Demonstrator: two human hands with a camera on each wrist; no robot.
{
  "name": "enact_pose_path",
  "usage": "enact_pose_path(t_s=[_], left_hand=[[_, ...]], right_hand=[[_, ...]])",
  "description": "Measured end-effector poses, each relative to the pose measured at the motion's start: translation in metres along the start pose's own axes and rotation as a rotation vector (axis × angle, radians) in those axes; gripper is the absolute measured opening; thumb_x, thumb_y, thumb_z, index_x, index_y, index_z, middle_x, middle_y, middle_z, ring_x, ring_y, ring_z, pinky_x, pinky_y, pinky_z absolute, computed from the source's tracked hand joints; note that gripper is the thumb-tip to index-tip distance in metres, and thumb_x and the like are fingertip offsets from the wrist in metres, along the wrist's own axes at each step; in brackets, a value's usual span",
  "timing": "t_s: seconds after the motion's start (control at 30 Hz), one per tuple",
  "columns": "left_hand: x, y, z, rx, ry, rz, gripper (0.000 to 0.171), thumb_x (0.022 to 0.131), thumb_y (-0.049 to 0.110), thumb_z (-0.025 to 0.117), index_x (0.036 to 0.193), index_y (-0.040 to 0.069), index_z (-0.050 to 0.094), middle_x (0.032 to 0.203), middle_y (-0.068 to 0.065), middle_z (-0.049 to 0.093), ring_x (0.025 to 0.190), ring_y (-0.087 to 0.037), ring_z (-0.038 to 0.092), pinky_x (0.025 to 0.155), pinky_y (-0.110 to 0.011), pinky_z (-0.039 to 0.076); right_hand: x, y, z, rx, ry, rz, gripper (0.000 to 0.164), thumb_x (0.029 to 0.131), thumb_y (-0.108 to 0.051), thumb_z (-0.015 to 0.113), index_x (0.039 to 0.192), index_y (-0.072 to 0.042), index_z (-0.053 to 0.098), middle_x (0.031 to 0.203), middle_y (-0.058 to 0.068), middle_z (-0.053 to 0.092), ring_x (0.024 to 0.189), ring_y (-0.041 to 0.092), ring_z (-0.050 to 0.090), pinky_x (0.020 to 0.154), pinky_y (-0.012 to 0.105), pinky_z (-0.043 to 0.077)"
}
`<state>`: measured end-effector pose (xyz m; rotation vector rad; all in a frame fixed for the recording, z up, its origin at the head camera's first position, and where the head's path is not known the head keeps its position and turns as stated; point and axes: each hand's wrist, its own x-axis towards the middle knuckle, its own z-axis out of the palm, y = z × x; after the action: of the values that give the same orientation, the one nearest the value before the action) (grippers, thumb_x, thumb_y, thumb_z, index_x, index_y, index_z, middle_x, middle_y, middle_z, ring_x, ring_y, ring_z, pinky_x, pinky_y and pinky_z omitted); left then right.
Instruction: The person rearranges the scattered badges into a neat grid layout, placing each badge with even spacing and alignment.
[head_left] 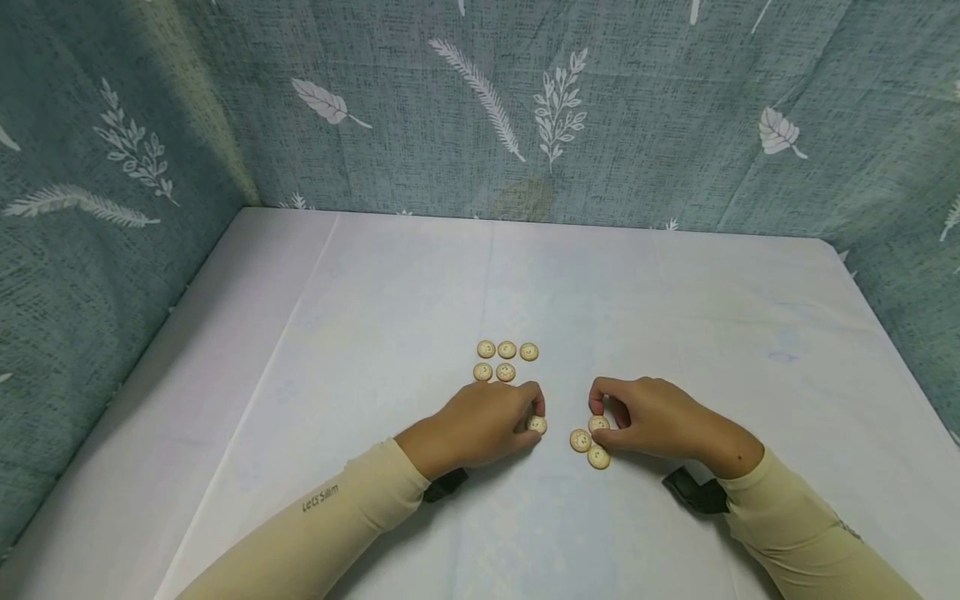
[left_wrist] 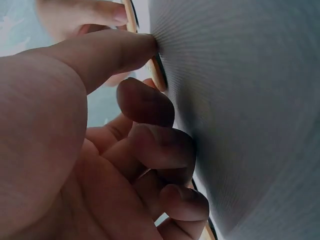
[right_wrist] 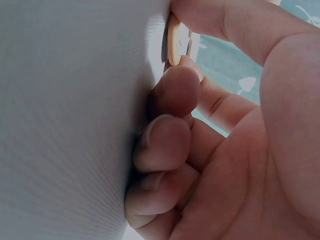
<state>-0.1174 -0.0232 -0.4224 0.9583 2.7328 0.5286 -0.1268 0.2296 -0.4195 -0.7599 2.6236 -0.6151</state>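
Note:
My left hand [head_left: 483, 423] rests low over the white cloth. Its thumb and index finger pinch a round wooden button [head_left: 537, 425] by the edges; the left wrist view catches this button's rim [left_wrist: 158, 75] flat against the cloth. To the right, my right hand [head_left: 663, 417] holds another wooden button [head_left: 598, 423] between thumb and index finger, its rim [right_wrist: 174, 40] close to the cloth in the right wrist view. Two more buttons lie beside that one: one to its left [head_left: 581, 440] and one nearer me [head_left: 598, 457]. The remaining fingers of both hands curl under the palms.
Beyond my left hand, several matching buttons lie in two rows: three in the far row [head_left: 507, 350], two in the near row [head_left: 506, 372]. White cloth [head_left: 375, 317] covers the table. Green leaf-patterned curtains [head_left: 420, 125] hang along its back and sides.

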Motion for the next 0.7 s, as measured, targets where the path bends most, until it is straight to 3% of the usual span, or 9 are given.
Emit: enact_pose_path(t_s=[0.43,0.7], left_hand=[[-0.0008,-0.0039,-0.0006,-0.003,0.022,0.019,0.017,0.089,0.030,0.072,0.097,0.018,0.062,0.063,0.012,0.050,0.053,-0.003,0.045,0.050,-0.023,0.036],[0.0013,-0.0062,-0.0053,0.006,0.033,-0.004,0.016,0.088,0.029,0.070,0.098,0.020,0.063,0.059,0.013,0.048,0.051,-0.003,0.044,0.051,-0.024,0.036]], right_hand=[[0.0001,0.0014,0.0010,-0.012,0.001,0.002,0.021,0.084,-0.028,0.076,0.090,-0.026,0.056,0.061,-0.014,0.045,0.053,0.000,0.041,0.053,0.021,0.033],[-0.0004,0.0011,-0.0013,-0.008,0.009,-0.004,0.020,0.084,-0.028,0.075,0.089,-0.026,0.056,0.061,-0.014,0.045,0.054,-0.001,0.041,0.054,0.021,0.033]])
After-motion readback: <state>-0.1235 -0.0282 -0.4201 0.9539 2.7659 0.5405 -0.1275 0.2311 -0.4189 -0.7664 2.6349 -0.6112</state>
